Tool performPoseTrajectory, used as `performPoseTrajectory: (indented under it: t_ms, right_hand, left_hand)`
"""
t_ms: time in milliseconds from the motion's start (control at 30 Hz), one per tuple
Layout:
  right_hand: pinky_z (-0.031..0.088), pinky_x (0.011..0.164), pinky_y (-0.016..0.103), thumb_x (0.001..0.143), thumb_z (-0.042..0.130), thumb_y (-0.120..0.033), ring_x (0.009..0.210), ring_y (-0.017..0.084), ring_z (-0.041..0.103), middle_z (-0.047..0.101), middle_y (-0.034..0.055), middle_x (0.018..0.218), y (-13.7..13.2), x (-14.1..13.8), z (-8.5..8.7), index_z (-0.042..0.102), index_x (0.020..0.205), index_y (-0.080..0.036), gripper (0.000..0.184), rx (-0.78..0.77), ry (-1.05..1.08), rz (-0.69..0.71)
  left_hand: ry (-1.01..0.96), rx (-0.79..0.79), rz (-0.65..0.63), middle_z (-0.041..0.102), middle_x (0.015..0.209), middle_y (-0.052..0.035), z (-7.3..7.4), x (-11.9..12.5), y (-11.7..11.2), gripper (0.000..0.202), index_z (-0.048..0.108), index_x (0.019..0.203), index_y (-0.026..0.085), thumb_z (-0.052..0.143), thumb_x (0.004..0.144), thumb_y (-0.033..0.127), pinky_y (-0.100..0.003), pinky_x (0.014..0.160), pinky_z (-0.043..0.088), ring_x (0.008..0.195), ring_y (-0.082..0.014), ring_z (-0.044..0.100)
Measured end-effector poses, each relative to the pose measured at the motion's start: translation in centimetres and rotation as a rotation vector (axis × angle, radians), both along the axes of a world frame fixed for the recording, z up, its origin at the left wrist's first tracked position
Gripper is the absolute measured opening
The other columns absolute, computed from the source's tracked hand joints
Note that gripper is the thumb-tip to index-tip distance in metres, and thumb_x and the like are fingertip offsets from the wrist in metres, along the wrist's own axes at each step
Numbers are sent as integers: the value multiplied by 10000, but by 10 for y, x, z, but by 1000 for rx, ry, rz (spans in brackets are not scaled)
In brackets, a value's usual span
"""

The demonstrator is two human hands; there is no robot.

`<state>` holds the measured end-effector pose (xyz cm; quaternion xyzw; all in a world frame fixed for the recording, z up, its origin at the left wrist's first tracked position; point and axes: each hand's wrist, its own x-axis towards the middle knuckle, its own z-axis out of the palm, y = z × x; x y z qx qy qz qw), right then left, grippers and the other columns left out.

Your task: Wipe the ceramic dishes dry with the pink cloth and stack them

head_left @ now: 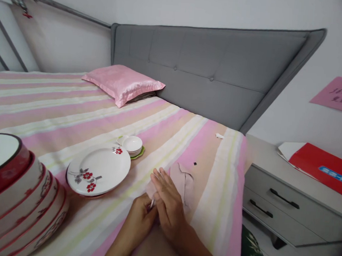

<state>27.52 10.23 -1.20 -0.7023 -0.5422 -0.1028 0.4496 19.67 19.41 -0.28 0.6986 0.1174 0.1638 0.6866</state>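
Observation:
My left hand (142, 213) is closed, its fingers curled round something mostly hidden; a thin white edge (152, 202) shows at the thumb. Against it lies my right hand (169, 208), its fingers stretched out and close together. A bit of pale pink material (151, 189) shows between the hands. Just beyond the right hand, a crumpled pale pink cloth (182, 180) rests on the striped bedspread (212, 202). To the left is a white plate (99, 169) with red flowers, on top of another plate. Several small white dishes (132, 144) are stacked behind it, above a green leaf-shaped dish (141, 153).
A tall stack of red-rimmed bowls (19, 207) stands at the near left. Further back are a pink pillow (123, 83) and a grey headboard (193, 66). At right, a nightstand (284, 192) carries a red packet (324, 167). A white scrap (219, 136) lies on the bed.

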Motion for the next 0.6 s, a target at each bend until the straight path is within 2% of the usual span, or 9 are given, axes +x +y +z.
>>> performPoseTrajectory:
  t_ms: [100, 267, 400, 500, 600]
  right_hand:
    - [308, 1123, 488, 952, 328, -174, 1381, 209, 295, 416, 26, 1445, 1, 5, -3, 346, 1422, -254, 477, 64, 149, -40]
    - [360, 1098, 409, 971, 330, -301, 1323, 196, 405, 459, 40, 1415, 3, 19, -8, 443, 1371, -234, 421, 174, 498, -84]
    - [377, 1078, 403, 963, 348, -394, 1266, 203, 480, 531, 66, 1350, 6, 30, -18, 538, 1292, -198, 428, 203, 734, -105]
    - [427, 1035, 398, 956, 360, -412, 1219, 214, 529, 593, 80, 1280, 7, 35, -24, 597, 1225, -185, 425, 234, 788, -113]
    - [449, 1014, 386, 959, 357, -397, 1198, 214, 549, 606, 77, 1266, 7, 33, -23, 600, 1221, -193, 412, 250, 728, -113]
  left_hand:
    - [-4, 32, -74, 670, 743, -53, 3, -1, 0, 165, 684, 613, 152, 583, 741, 174, -255, 680, 441, 712, -201, 549]
    - [-20, 59, -164, 659, 825, -73, 4, 0, -1, 174, 707, 747, 146, 533, 757, 139, -270, 754, 425, 810, -231, 563]
    - [-9, 122, -199, 632, 795, -61, 4, 0, -1, 183, 677, 688, 154, 511, 740, 96, -261, 749, 406, 801, -219, 552]
    - [-24, 136, -208, 639, 793, -63, 4, 0, -1, 174, 676, 650, 157, 531, 727, 100, -263, 746, 406, 793, -221, 553]
    - [-34, 108, -209, 661, 875, -83, 4, 0, -1, 178, 710, 704, 153, 540, 736, 109, -275, 780, 413, 846, -237, 566]
